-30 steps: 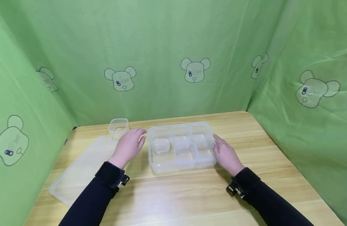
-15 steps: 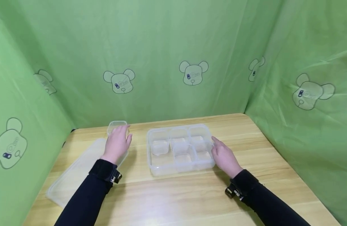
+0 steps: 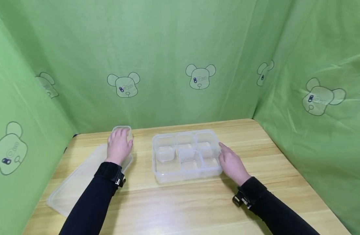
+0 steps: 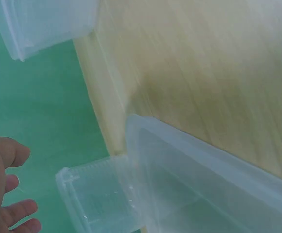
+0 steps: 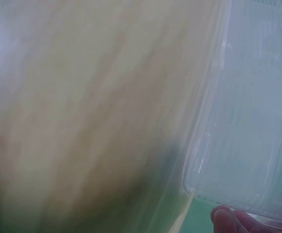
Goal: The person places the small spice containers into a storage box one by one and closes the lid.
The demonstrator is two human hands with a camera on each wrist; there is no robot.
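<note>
My left hand [image 3: 119,147] reaches over a small clear plastic container [image 3: 126,131] at the back left; its fingers cover part of the rim. In the left wrist view that container [image 4: 97,196] stands behind the lid, and the fingers of my left hand [image 4: 7,189] are spread, with a gap before it. My right hand [image 3: 233,163] touches the right side of a large clear box [image 3: 171,178], which contains several small containers [image 3: 165,153]. At its front left the box's bottom shows. Fingertips [image 5: 223,218] meet the box's end [image 5: 243,121] in the right wrist view.
A large translucent lid [image 3: 77,182] lies flat on the wooden table [image 3: 180,209], left of the box and partly beneath my left forearm. Green cloth [image 3: 168,107] with bear-head prints hangs behind the table and along both sides.
My left hand has moved left and back, from beside the large box to over the small container. My right hand stays at the box's right side. The head view has shifted slightly.
</note>
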